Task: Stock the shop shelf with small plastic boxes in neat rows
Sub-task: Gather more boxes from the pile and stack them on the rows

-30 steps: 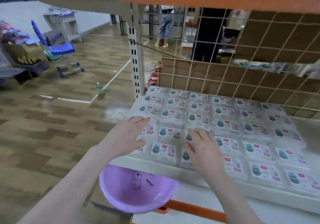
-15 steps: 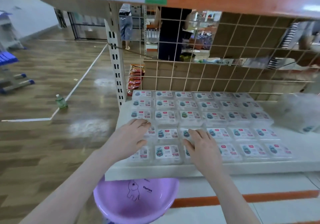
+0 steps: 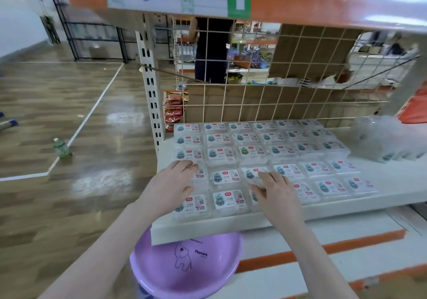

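The small clear plastic boxes with white, red and blue printed labels (image 3: pixel 245 158) lie flat in a grid on the white shop shelf (image 3: pixel 231 223), filling its left part from the front lip back to the wire mesh back panel (image 3: pixel 265 91). Their long sides run left to right along the shelf, so each row reads across and each column runs away from the person.

Both hands rest on top of the two front rows. The left hand (image 3: pixel 172 183) lies palm down over the leftmost column, its fingers (image 3: pixel 187 163) fairly straight and together, pointing away towards the back rows, with the tips near the seam between the second and third rows. The right hand (image 3: pixel 276 193) lies about two columns to the right, fingers slightly spread and loosely bent, pressing down on box lids without curling round any of them. Neither hand holds a box.

Between the hands sit two labelled boxes left uncovered. The boxes under each palm lie straight below the fingers, so any nudge would likely push them backwards or sideways along the rows. The left hand is nearer the shelf's left end, the right hand nearer the unfilled stretch.

A crinkled clear plastic bag of more boxes (image 3: pixel 388 141) sits on the shelf well to the right, closer to the right hand. A lilac plastic basin with an elephant drawing (image 3: pixel 184 266) stands below the front lip.
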A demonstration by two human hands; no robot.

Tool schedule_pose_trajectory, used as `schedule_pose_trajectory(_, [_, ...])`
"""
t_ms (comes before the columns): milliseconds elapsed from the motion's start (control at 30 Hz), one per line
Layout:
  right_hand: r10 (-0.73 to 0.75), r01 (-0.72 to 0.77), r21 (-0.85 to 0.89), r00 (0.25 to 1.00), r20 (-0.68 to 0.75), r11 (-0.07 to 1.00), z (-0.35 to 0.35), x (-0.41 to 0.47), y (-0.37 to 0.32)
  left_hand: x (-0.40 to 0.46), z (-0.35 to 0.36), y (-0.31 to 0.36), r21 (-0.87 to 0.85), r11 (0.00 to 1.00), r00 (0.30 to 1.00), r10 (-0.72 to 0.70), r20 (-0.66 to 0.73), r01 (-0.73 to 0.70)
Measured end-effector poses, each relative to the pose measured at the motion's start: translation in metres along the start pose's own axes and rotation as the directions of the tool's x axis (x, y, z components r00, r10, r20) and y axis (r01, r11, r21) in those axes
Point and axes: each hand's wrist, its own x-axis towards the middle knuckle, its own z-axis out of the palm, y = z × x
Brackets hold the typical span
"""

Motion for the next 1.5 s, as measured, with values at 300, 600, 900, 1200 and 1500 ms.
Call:
schedule_pose_trajectory(300, [0.171, -0.173, -0.041, 0.984, -0.041, 0.984, -0.023, -0.018, 0.047, 0.02, 0.005, 0.039, -0.099, 0.995, 0.997, -0.011, -0.072, 0.004])
schedule_pose_trajectory(600, [0.331, -0.341, -0.067, 0.935, -0.123, 0.938, -0.064, -0.056, 0.146, 0.073, 0.02, 0.151, -0.11, 0.991, 0.993, 0.072, -0.088, -0.082])
schedule_pose_trajectory(900, [0.457, -0.489, -0.108, 0.86, -0.228, 0.866, -0.14, -0.104, 0.315, 0.151, 0.046, 0.351, -0.208, 0.956, 0.978, 0.195, -0.072, -0.206])
schedule_pose_trajectory(1200, [0.512, -0.567, -0.144, 0.807, -0.294, 0.811, -0.201, -0.134, 0.466, 0.22, 0.065, 0.536, -0.281, 0.902, 0.944, 0.311, -0.107, -0.329])
schedule_pose_trajectory(1500, [0.571, -0.622, -0.118, 0.767, -0.294, 0.774, -0.211, -0.104, 0.584, 0.313, 0.089, 0.641, -0.299, 0.875, 0.925, 0.359, -0.127, -0.381])
